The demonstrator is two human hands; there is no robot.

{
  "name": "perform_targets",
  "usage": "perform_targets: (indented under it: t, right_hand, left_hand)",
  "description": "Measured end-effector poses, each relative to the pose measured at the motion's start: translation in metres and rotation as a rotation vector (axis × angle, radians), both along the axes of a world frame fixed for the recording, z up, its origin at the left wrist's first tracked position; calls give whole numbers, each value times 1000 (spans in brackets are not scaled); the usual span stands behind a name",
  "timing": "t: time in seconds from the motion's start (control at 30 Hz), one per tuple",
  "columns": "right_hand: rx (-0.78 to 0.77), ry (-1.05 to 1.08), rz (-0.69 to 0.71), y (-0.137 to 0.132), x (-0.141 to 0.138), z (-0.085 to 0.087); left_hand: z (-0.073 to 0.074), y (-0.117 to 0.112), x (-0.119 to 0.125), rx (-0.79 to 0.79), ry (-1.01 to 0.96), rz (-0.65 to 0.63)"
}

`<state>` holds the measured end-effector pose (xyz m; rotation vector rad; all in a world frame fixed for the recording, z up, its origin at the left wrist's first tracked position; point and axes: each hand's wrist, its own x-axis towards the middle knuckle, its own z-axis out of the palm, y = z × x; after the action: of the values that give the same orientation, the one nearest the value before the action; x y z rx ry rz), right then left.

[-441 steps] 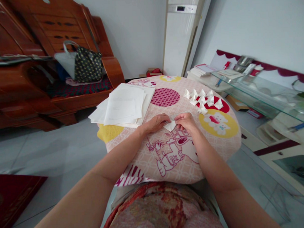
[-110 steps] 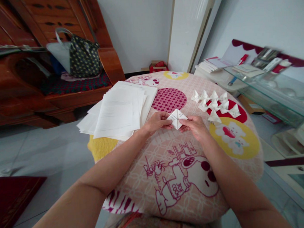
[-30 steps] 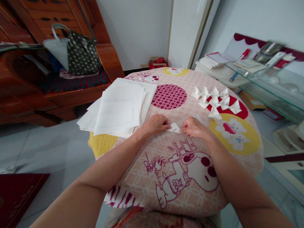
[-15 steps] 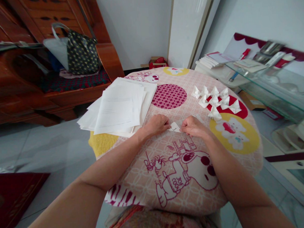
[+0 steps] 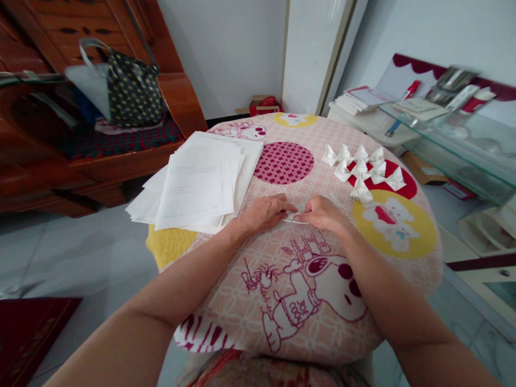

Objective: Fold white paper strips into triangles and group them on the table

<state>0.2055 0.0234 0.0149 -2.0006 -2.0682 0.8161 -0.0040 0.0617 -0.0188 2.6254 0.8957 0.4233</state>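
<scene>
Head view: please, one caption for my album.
Left hand and right hand touch a small paper, near white sheets and folded pieces on a tablecloth.

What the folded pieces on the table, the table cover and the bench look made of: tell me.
Folded pieces: probably matte white paper, judging by their thin, sharply creased faces.
Table cover: seemingly soft, dull fabric, since its yellow patch looks fuzzy; fibre unclear.
Bench: apparently wood, varnished or lacquered, given its reddish-brown colour and the sheen along its armrest.

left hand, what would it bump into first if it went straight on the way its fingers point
Most likely the right hand, just across the small folded paper that the left hand touches, though the depth between them is unclear.
</scene>
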Motion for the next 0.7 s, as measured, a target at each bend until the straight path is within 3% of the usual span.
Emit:
perform_targets:
  t: [0.23,0.7]
  right_hand:
    - [-200,251,-43,2,9,0]
    - [-143,138,14,2,6,0]
  left_hand:
    - [1,0,1,-42,23,19]
    - [4,5,-1,-80,3,-16]
